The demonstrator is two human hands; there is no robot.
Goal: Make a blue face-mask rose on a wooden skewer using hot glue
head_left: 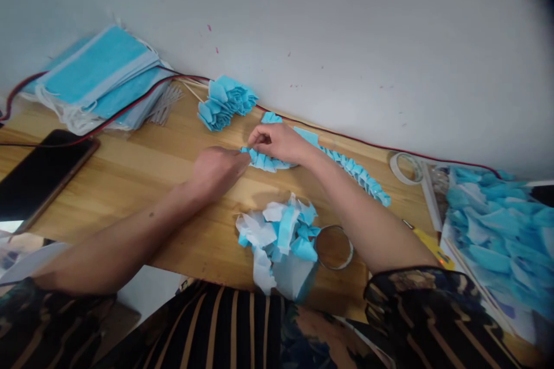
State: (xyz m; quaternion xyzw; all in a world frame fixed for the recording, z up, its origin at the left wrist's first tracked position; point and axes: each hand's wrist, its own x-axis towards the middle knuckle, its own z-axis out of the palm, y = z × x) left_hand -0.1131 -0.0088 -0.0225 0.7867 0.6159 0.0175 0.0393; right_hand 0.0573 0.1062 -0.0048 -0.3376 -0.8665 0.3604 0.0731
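A pleated strip of blue mask fabric [265, 161] lies on the wooden table, under and between my two hands. My left hand [220, 170] is closed, its fingertips pinching the strip's left end. Just above that end, my right hand [283, 141] is curled in a pinch; whatever its fingertips hold is too small to make out. Another ruffled blue length [357, 172] runs out to the right from behind my right forearm. Small flat blue pieces [306, 135] lie behind the right hand, partly hidden by it.
Crumpled blue and white scraps [281, 236] and a tape roll [334, 247] lie nearest me. Blue fabric flowers [227, 102], stacked masks [101, 72] and a phone [49, 176] are leftward. Rightward are white tape [405, 168], a yellow cutter [435, 248] and heaped blue pieces [502, 230]. A red-black cable [355, 141] follows the wall.
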